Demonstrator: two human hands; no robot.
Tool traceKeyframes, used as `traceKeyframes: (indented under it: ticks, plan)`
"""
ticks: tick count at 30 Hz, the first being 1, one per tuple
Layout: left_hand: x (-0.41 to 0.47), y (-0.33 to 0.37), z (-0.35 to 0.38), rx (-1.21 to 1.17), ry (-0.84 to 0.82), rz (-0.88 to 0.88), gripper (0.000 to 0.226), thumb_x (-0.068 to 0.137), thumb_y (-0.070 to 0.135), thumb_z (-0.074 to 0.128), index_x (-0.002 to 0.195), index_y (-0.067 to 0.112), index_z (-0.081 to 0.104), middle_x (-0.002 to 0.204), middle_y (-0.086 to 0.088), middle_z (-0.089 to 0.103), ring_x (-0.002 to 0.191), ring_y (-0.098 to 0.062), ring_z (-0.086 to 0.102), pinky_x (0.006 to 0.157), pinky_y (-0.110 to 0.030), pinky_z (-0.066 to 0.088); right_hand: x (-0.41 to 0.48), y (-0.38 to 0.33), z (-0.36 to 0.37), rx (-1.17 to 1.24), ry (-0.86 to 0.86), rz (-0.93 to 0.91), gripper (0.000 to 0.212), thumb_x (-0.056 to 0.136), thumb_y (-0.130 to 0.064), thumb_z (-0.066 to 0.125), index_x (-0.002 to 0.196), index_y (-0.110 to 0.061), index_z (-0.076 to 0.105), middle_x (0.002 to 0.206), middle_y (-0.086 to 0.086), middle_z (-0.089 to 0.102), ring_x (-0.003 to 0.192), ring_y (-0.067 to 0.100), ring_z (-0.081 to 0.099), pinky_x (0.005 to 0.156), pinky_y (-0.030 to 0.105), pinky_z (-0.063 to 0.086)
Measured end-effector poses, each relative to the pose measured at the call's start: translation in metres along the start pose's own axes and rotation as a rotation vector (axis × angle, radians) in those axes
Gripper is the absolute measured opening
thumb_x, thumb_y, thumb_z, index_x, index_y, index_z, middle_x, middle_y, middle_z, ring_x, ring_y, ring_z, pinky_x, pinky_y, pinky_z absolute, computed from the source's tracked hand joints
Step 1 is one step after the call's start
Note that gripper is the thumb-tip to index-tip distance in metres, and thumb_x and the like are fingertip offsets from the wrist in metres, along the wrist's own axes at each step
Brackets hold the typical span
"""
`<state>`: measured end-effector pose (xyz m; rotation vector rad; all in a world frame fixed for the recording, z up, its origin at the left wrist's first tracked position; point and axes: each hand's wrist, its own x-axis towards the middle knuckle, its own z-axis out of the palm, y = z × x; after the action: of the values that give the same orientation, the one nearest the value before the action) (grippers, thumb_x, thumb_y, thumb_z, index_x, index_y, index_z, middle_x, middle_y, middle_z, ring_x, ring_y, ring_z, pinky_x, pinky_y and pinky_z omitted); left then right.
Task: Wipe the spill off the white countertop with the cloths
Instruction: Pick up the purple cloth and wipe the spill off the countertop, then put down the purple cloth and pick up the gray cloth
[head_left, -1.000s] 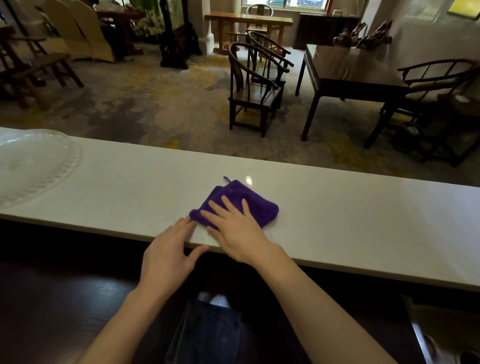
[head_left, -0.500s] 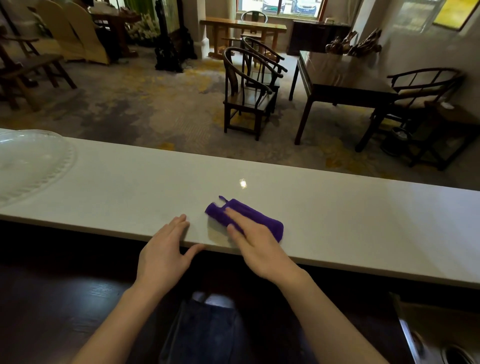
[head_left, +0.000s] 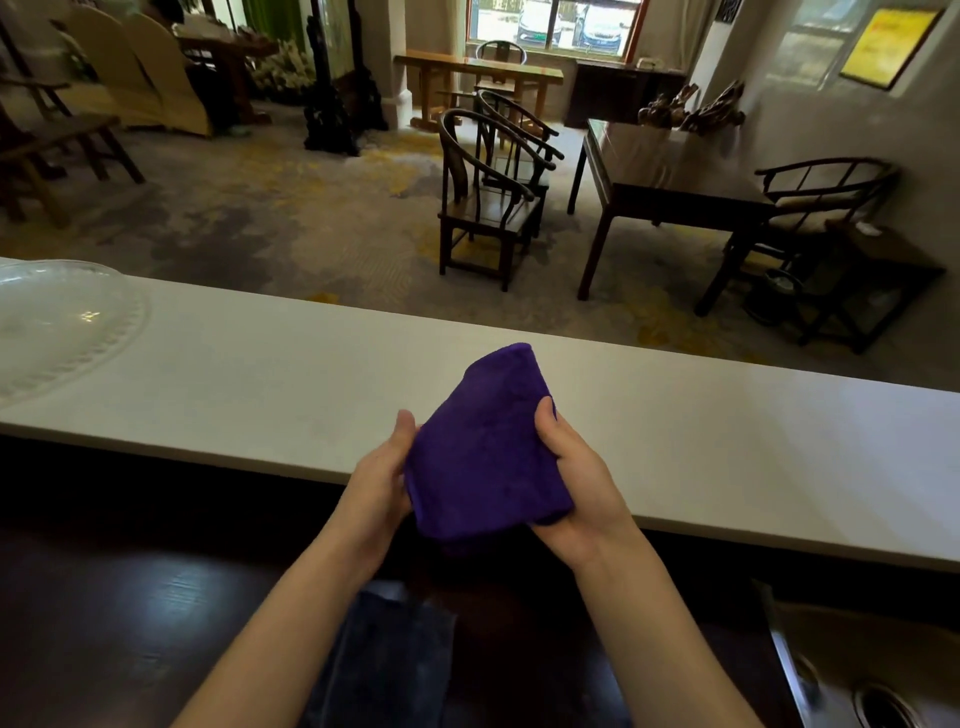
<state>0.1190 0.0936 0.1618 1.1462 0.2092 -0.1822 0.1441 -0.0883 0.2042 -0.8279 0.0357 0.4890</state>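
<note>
While both hands grip it, the purple cloth (head_left: 485, 452) is held up above the near edge of the white countertop (head_left: 727, 441).

From the head view, the left hand (head_left: 376, 488) clasps the cloth's left side, its thumb showing at the upper edge, and the right hand (head_left: 576, 493) clasps the right side with its thumb pressed on the front face; the fingers of both are hidden behind the fabric. The folded cloth is clear of the counter surface, tilted with its top pointing away from the person. A clear glass platter (head_left: 57, 322) rests at the counter's far left end. Beyond the counter stand dark wooden chairs (head_left: 488, 208) and a dark table (head_left: 670, 182) on patterned carpet.
</note>
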Motion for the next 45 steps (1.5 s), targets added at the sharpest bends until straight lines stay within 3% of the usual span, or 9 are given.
traceKeyframes:
  ticks: [4, 10, 18, 24, 27, 30, 32, 41, 45]
  plan:
    - [-0.006, -0.005, 0.008, -0.359, -0.185, -0.172, 0.061, 0.090, 0.055, 0.056, 0.136, 0.016, 0.057, 0.142, -0.010, 0.058, 0.133, -0.026, 0.052, 0.112, -0.045, 0.039, -0.015, 0.004, -0.006, 0.024, -0.011, -0.012, 0.040, 0.098, -0.039, 0.054, 0.126, -0.017, 0.071, 0.133, 0.015, 0.069, 0.119, 0.031, 0.068, 0.090, 0.043, 0.060]
    - [-0.019, -0.030, 0.019, -0.059, -0.034, -0.010, 0.028, 0.090, 0.027, 0.067, 0.116, 0.017, 0.070, 0.122, -0.014, 0.071, 0.110, -0.027, 0.069, 0.078, -0.031, 0.059, -0.042, 0.011, -0.039, -0.178, 0.089, -0.051, 0.035, 0.107, -0.035, 0.046, 0.129, -0.017, 0.067, 0.130, 0.011, 0.071, 0.120, 0.028, 0.069, 0.088, 0.038, 0.060]
    - [-0.030, -0.077, 0.032, 0.368, -0.030, 0.126, 0.022, 0.098, 0.028, 0.056, 0.118, 0.030, 0.065, 0.113, 0.006, 0.074, 0.104, -0.011, 0.070, 0.083, -0.026, 0.058, -0.076, 0.045, -0.099, -0.893, 0.308, -0.192, 0.026, 0.107, -0.038, 0.046, 0.111, -0.033, 0.072, 0.108, -0.006, 0.078, 0.101, 0.012, 0.074, 0.089, 0.046, 0.059]
    - [-0.023, -0.148, 0.026, 0.450, -0.026, -0.024, 0.016, 0.097, 0.026, 0.058, 0.111, 0.033, 0.064, 0.108, 0.006, 0.075, 0.103, -0.011, 0.070, 0.087, -0.033, 0.058, -0.087, 0.094, -0.162, -1.063, 0.487, -0.126, 0.021, 0.105, -0.036, 0.049, 0.106, -0.035, 0.070, 0.100, -0.018, 0.076, 0.092, 0.001, 0.071, 0.088, 0.042, 0.059]
    - [-0.021, -0.182, 0.020, 0.517, 0.006, -0.117, 0.019, 0.097, 0.025, 0.057, 0.105, 0.042, 0.059, 0.103, 0.008, 0.073, 0.093, -0.001, 0.070, 0.075, -0.023, 0.059, -0.092, 0.113, -0.187, -1.100, 0.518, -0.060, 0.021, 0.106, -0.035, 0.049, 0.103, -0.043, 0.068, 0.094, -0.022, 0.076, 0.089, -0.003, 0.070, 0.082, 0.033, 0.058]
    - [-0.019, -0.209, 0.013, 0.593, 0.003, -0.203, 0.027, 0.099, 0.020, 0.054, 0.124, 0.030, 0.054, 0.116, -0.002, 0.069, 0.098, -0.013, 0.070, 0.084, -0.038, 0.060, -0.096, 0.129, -0.206, -1.119, 0.547, 0.015, 0.026, 0.106, -0.033, 0.048, 0.105, -0.056, 0.061, 0.090, -0.030, 0.072, 0.091, -0.005, 0.068, 0.072, 0.008, 0.049]
    - [-0.018, -0.222, 0.010, 0.650, -0.010, -0.240, 0.033, 0.100, 0.018, 0.051, 0.132, 0.024, 0.050, 0.121, -0.005, 0.066, 0.104, -0.017, 0.068, 0.089, -0.042, 0.058, -0.097, 0.140, -0.219, -1.114, 0.581, 0.071, 0.026, 0.106, -0.030, 0.049, 0.126, -0.041, 0.062, 0.090, -0.031, 0.061, 0.087, -0.008, 0.061, 0.070, 0.003, 0.044]
    - [-0.018, -0.248, 0.014, 0.862, -0.047, -0.220, 0.046, 0.097, 0.006, 0.050, 0.140, 0.022, 0.041, 0.124, -0.001, 0.063, 0.107, -0.012, 0.064, 0.086, -0.025, 0.056, -0.096, 0.163, -0.251, -1.211, 0.625, 0.202, 0.031, 0.106, -0.022, 0.049, 0.136, -0.019, 0.058, 0.095, -0.019, 0.064, 0.079, -0.006, 0.058, 0.062, 0.002, 0.045]
    - [-0.023, -0.249, 0.015, 1.030, 0.001, -0.098, 0.060, 0.090, 0.006, 0.062, 0.143, 0.024, 0.039, 0.139, 0.001, 0.050, 0.122, -0.014, 0.053, 0.098, -0.023, 0.043, -0.097, 0.162, -0.252, -1.303, 0.641, 0.227, 0.035, 0.105, -0.024, 0.050, 0.139, -0.017, 0.054, 0.101, -0.003, 0.068, 0.081, 0.003, 0.064, 0.070, 0.022, 0.054]
